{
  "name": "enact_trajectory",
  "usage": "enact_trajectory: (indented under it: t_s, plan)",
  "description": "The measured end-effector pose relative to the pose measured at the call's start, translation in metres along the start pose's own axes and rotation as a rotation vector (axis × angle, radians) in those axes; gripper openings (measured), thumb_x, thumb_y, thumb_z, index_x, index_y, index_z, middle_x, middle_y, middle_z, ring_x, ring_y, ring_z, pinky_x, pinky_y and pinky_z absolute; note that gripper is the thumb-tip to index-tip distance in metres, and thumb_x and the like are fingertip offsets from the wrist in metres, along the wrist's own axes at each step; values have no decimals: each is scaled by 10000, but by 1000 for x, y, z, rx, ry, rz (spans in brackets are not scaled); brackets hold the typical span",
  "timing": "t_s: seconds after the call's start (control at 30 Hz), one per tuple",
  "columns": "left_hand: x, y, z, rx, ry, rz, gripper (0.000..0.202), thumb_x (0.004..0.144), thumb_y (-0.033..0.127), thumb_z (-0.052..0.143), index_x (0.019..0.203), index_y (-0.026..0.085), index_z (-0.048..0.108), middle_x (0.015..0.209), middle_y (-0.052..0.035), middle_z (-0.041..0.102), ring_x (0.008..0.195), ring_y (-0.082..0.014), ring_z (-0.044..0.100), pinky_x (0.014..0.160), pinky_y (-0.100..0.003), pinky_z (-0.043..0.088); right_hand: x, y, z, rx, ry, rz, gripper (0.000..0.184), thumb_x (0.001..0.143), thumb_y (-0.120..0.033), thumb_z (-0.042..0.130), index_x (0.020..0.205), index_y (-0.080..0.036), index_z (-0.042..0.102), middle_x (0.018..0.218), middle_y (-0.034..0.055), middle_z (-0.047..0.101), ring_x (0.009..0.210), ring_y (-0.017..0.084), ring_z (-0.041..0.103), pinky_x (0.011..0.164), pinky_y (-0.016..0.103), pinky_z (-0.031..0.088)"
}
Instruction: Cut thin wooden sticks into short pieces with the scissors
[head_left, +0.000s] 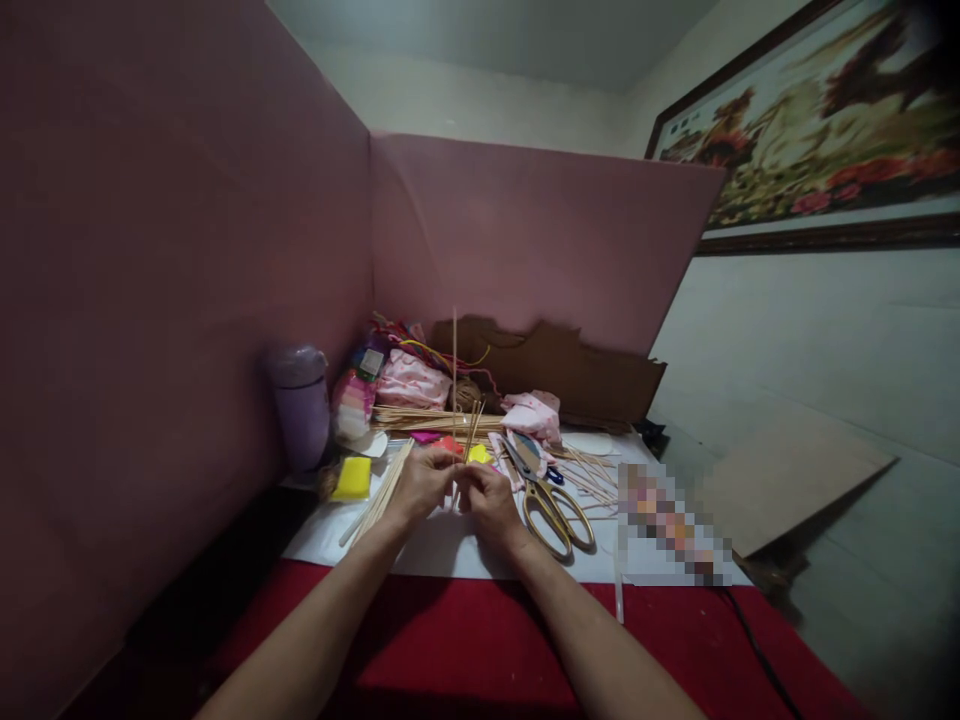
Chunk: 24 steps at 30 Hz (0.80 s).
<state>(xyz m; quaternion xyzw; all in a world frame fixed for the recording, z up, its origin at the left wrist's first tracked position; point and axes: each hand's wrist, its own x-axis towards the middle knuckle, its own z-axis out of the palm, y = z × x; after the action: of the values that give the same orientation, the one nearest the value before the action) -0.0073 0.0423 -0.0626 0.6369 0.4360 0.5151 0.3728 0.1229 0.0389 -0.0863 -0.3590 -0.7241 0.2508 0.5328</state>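
My left hand and my right hand meet over the white sheet, fingers pinched together. Between them they grip a few thin wooden sticks; one long stick rises straight up from the fingers. More sticks lie in a loose bundle just left of my left hand and in a pile behind. Gold-handled scissors lie right of my right hand.
A purple cup stands at the back left, a yellow block near it. Pink cloth bundles, coloured thread and brown cardboard lie at the back. Pink partition boards wall off the left and rear. Red cloth covers the near table.
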Motion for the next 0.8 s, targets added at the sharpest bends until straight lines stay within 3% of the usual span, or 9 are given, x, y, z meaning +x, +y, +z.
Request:
enact_trajectory:
  t_s: [0.23, 0.37, 0.57, 0.63, 0.7, 0.8]
  plan:
    - [-1, 4, -4, 81, -1, -16, 202, 678, 298, 613, 584, 127, 666, 458, 18, 544, 417, -66, 445, 402, -178, 330, -4, -4, -3, -66, -26, 47, 295, 812, -236, 476, 547, -169, 586, 484, -10, 533, 453, 103, 478, 455, 208, 358]
    - [1, 6, -5, 52, 23, -47, 186, 635, 296, 636, 565, 125, 640, 454, 30, 527, 425, -62, 427, 415, -179, 326, -5, -3, -2, -18, -40, 116, 281, 821, -292, 497, 584, -174, 590, 491, -10, 558, 454, 109, 507, 462, 211, 381]
    - [3, -1, -5, 133, -10, -74, 179, 702, 286, 581, 605, 136, 572, 479, 30, 516, 407, -84, 466, 407, -197, 359, -3, -4, -4, -57, 183, 188, 263, 850, -355, 467, 662, -186, 540, 532, -11, 552, 470, 120, 523, 484, 224, 401]
    - [-2, 4, -3, 231, 38, 31, 155, 748, 245, 536, 636, 146, 574, 513, 19, 542, 448, -89, 496, 452, -200, 383, -2, -5, -7, -36, 282, 223, 266, 866, -386, 437, 698, -192, 509, 558, -12, 560, 471, 122, 529, 489, 230, 405]
    - [-11, 15, 1, 352, 117, 223, 168, 790, 220, 498, 656, 157, 579, 562, -2, 580, 520, -99, 530, 526, -209, 409, 1, -6, -12, -29, 330, 255, 273, 860, -408, 436, 702, -194, 496, 552, -16, 551, 464, 126, 519, 492, 240, 402]
    - [-30, 33, 12, 467, 116, 629, 170, 813, 195, 482, 682, 162, 585, 655, -48, 636, 617, -124, 575, 614, -237, 429, 10, -4, -18, 7, 235, 274, 274, 793, -418, 515, 651, -184, 516, 526, -21, 525, 474, 125, 489, 492, 247, 390]
